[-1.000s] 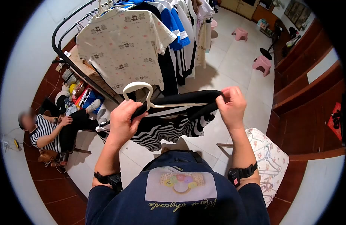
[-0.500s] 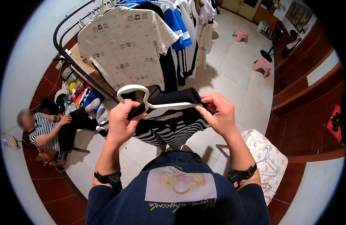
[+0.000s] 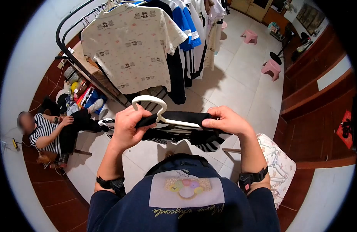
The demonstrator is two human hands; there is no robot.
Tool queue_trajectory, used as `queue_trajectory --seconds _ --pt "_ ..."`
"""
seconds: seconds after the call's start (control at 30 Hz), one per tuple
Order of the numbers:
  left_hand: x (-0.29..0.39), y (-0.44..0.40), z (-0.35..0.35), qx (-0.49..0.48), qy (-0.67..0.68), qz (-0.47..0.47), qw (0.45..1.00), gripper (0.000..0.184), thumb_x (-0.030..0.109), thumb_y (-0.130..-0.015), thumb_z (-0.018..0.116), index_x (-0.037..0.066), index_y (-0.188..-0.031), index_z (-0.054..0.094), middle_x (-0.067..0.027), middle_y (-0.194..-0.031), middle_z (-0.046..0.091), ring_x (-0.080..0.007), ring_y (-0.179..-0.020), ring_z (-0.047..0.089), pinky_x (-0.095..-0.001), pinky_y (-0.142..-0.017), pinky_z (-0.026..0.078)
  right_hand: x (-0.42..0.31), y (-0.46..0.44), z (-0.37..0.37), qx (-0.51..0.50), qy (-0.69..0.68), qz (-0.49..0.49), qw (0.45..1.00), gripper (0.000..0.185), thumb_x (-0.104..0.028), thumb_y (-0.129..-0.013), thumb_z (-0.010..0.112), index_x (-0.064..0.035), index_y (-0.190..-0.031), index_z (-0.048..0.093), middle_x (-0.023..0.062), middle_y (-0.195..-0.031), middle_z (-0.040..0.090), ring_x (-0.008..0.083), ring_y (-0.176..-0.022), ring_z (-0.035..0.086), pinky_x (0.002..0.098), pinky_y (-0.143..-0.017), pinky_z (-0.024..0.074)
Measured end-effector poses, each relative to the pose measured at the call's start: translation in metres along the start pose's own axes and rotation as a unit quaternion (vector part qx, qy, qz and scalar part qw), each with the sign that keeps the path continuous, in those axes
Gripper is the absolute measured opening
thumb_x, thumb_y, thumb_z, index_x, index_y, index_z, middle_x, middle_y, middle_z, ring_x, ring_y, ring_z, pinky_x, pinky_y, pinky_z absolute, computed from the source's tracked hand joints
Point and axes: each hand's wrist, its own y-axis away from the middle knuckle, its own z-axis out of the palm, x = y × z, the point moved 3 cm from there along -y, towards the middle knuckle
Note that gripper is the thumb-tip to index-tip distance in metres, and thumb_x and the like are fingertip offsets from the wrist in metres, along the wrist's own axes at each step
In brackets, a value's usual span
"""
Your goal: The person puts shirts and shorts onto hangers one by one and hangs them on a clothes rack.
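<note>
A white clothes hanger is held level in front of my chest, its hook pointing up and left. A black-and-white striped garment hangs beneath it, with a black band of cloth along the hanger's bar. My left hand is closed around the cloth and hanger at the left end, beside the hook. At the other end, my right hand pinches the black cloth by the hanger's tip, thumb on top. What the garment's far side looks like is hidden.
A clothes rack ahead carries a cream patterned T-shirt and several other garments. At left a person in a striped top sits near piled bags. On the right, hangers lie on a floral-covered surface. Pink stools stand farther off.
Both hands have lowered slightly towards me and shifted right with the hanger. The striped cloth's lower part has swung and now shows less below the bar.
</note>
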Motion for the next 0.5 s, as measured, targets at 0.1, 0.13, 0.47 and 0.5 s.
queue_trajectory --seconds 0.1,0.13,0.47,0.5 --pt "0.001 0.001 0.000 0.005 -0.009 0.006 1.000 0.020 0.003 -0.065 0.077 0.006 -0.081 0.065 -0.0059 -0.069 0.061 -0.0237 -0.063 0.057 -0.0309 -0.057 0.044 -0.001 0.002 0.002 0.023 -0.055 0.034 0.998 0.031 -0.025 -0.084 0.075 -0.0048 -0.070 0.055 -0.0062 -0.065 0.053 0.0036 -0.060 0.046 0.0234 -0.052 0.0398" --pt "0.002 0.000 0.000 0.003 -0.008 0.007 1.000 0.020 0.003 -0.065 0.077 0.006 -0.081 0.065 -0.0059 -0.069 0.061 -0.0237 -0.063 0.057 -0.0309 -0.057 0.044 -0.003 0.001 0.001 0.052 -0.062 0.048 0.996 0.033 -0.022 -0.084 0.075 -0.0061 -0.066 0.051 -0.0065 -0.066 0.053 0.0033 -0.061 0.047 0.0234 -0.052 0.0400" --pt "-0.008 -0.002 -0.006 0.029 -0.008 -0.030 0.999 0.018 0.000 -0.066 0.074 0.004 -0.077 0.059 -0.0072 -0.069 0.058 -0.0243 -0.065 0.056 -0.0315 -0.062 0.042 -0.005 0.004 -0.001 0.100 0.033 -0.031 0.994 0.028 -0.025 -0.088 0.070 0.0001 -0.080 0.059 -0.0006 -0.069 0.060 0.0067 -0.065 0.051 0.0274 -0.056 0.0425" --pt "-0.009 -0.002 -0.008 0.029 -0.008 -0.030 0.999 0.018 0.000 -0.066 0.074 0.004 -0.077 0.059 -0.0072 -0.069 0.058 -0.0243 -0.065 0.056 -0.0315 -0.062 0.042 -0.006 0.005 -0.005 0.129 0.009 -0.051 0.990 0.025 -0.023 -0.088 0.070 -0.0002 -0.085 0.062 -0.0005 -0.072 0.061 0.0066 -0.068 0.052 0.0261 -0.060 0.0441"
